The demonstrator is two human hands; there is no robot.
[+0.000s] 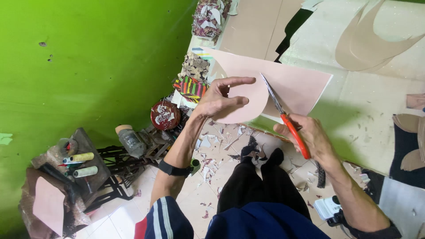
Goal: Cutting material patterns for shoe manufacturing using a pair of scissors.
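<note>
Green wall point(88, 57) stands left of the pink sheet point(283, 84) your left hand point(219, 97) pinches over the scrap-strewn floor point(221, 150), while right of it your right hand point(310, 137) grips orange-handled scissors point(285, 117) beside pale card point(376, 93).

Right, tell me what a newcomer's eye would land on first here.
The bright green wall filling the left side stands out most. At centre, the left hand holds a pale pink sheet while the right hand works red-handled scissors along its curved edge. Paper scraps litter the floor beneath.
</note>
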